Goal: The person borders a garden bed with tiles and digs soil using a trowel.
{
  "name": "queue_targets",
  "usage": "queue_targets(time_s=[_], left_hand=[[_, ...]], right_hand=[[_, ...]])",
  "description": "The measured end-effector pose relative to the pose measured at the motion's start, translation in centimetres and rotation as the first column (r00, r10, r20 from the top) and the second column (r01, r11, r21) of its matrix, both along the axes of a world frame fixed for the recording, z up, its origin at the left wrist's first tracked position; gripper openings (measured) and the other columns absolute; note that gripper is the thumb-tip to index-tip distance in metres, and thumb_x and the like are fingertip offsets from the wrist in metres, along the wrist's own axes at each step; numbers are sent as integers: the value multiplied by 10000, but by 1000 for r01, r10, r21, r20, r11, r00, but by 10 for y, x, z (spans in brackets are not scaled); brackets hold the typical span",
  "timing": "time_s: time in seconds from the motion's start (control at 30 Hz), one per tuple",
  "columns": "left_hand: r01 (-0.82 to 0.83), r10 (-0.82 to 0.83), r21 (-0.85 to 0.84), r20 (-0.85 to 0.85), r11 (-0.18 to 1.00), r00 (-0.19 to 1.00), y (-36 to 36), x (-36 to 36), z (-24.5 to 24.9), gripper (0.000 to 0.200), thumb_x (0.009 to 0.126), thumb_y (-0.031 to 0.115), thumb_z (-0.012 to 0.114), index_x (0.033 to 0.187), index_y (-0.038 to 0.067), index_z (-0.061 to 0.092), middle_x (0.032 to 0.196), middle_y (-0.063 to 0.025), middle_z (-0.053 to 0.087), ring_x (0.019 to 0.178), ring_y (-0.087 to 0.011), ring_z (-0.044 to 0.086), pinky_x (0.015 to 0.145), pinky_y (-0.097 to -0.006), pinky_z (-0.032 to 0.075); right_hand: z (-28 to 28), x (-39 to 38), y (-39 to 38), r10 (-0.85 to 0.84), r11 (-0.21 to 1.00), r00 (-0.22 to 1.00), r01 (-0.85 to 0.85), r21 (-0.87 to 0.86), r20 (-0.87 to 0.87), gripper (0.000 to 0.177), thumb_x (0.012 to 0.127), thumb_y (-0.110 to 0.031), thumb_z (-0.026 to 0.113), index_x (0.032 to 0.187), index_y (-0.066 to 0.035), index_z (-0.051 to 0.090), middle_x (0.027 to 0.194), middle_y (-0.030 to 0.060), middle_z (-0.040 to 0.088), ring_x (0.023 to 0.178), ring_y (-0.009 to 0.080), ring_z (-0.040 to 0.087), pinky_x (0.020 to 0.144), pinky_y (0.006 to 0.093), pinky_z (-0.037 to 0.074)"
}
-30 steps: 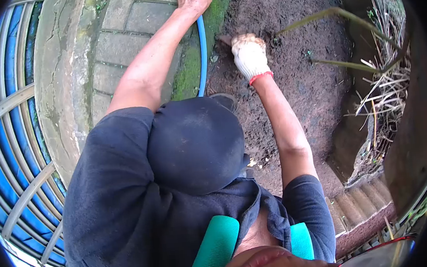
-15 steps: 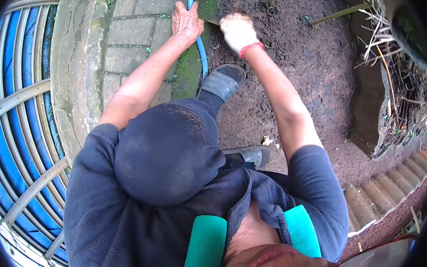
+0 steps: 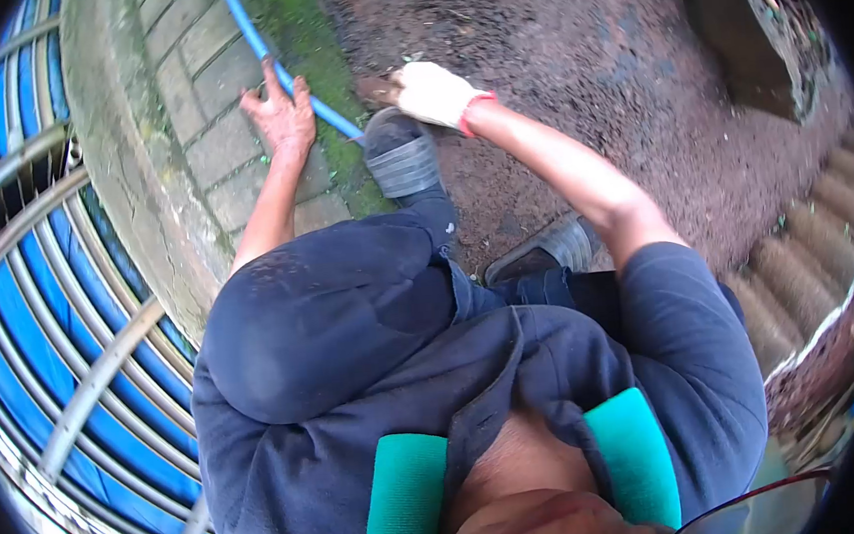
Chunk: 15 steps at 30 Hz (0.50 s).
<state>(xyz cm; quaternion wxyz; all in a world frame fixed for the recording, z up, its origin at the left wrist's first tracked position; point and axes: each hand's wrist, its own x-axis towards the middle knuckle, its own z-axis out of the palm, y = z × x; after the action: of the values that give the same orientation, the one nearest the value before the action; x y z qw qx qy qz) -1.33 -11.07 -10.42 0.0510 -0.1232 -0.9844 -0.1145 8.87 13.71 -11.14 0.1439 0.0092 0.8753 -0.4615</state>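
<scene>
My bare left hand [image 3: 283, 123] is spread beside the blue hose [image 3: 322, 107], one finger reaching across it onto the paving bricks [image 3: 212, 153]. A white glove with a red cuff covers my right hand [image 3: 431, 93], which is closed, low over the soil near the mossy strip [image 3: 296, 26]. From its fingers a flat, brown, soil-coloured blade [image 3: 375, 91] points left toward the moss; its handle is hidden in the glove. Just below that hand is my sandalled foot [image 3: 404, 163], with the hose running up to the sandal.
Dark bare soil [image 3: 550, 46] stretches to the right, bordered by a brown panel [image 3: 729, 27] and a ribbed edging [image 3: 797, 258]. On the left run a concrete curb [image 3: 126, 140] and a metal railing [image 3: 86, 394] with blue sheeting behind. My other sandal [image 3: 556, 247] rests on the soil.
My left hand has loosened from around the hose, its fingers now spread. My right hand has come closer to my foot with the blade. The whole view has turned and shifted.
</scene>
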Motion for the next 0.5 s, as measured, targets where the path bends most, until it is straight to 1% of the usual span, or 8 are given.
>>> queue_targets(time_s=[0.03,0.13,0.23,0.3,0.37,0.4,0.43,0.5], left_hand=[[-17,16,29,16,999,1000,4,1,4,718,912,456,615,1543,244,347,1241,-336,345,1220,-516,366,1091,-580,298],[2,-2,13,12,1000,1000,0,-2,2,719,900,447,631,1537,249,362,1218,-309,349,1200,-496,381,1084,-565,311],[7,-7,13,-6,1000,1000,-2,-4,-2,727,889,456,640,1533,254,371,1200,-294,354,1182,-481,392,1075,-558,322],[1,-3,-41,-34,999,999,3,-3,1,707,915,453,616,1542,253,358,1185,-285,360,1130,-458,421,1055,-536,347],[3,-7,-77,-53,997,999,4,0,-1,700,925,453,607,1546,252,352,1175,-278,363,1097,-442,436,1040,-519,363],[7,-12,-86,-64,996,998,2,2,-1,704,923,454,610,1545,252,352,1172,-275,364,1091,-438,438,1036,-514,368],[12,-20,-91,-85,996,996,3,0,-1,707,920,456,613,1545,252,353,1169,-272,365,1085,-433,439,1032,-508,372],[2,-9,-94,-71,996,997,2,2,-1,713,916,458,617,1546,252,353,1167,-269,368,1081,-427,441,1030,-500,374]], right_hand=[[-26,-4,-10,-95,994,994,92,-61,-46,324,836,-257,560,919,5,731,908,266,695,914,422,688,838,479,542],[4,-11,5,-41,992,999,37,118,33,306,841,-233,544,920,-6,733,911,248,703,886,416,694,829,478,548],[-3,1,29,-188,957,979,202,208,-85,282,843,-198,540,919,-2,729,910,239,708,870,398,701,799,478,559],[27,18,70,-228,889,969,247,385,-97,266,845,-180,541,911,0,725,890,230,712,838,386,707,763,480,567],[28,23,95,-288,832,953,296,469,-92,265,848,-178,539,916,-4,726,873,229,711,808,387,708,742,479,571],[33,22,97,-321,805,937,347,481,-138,268,840,-175,537,928,-6,726,885,233,710,810,391,705,747,475,571],[34,13,92,-324,834,932,363,415,-162,267,837,-173,538,926,-2,724,893,235,710,822,392,705,751,474,571],[37,-17,67,-346,877,915,394,273,-208,267,831,-168,541,921,7,720,907,237,709,846,393,703,760,472,570]])
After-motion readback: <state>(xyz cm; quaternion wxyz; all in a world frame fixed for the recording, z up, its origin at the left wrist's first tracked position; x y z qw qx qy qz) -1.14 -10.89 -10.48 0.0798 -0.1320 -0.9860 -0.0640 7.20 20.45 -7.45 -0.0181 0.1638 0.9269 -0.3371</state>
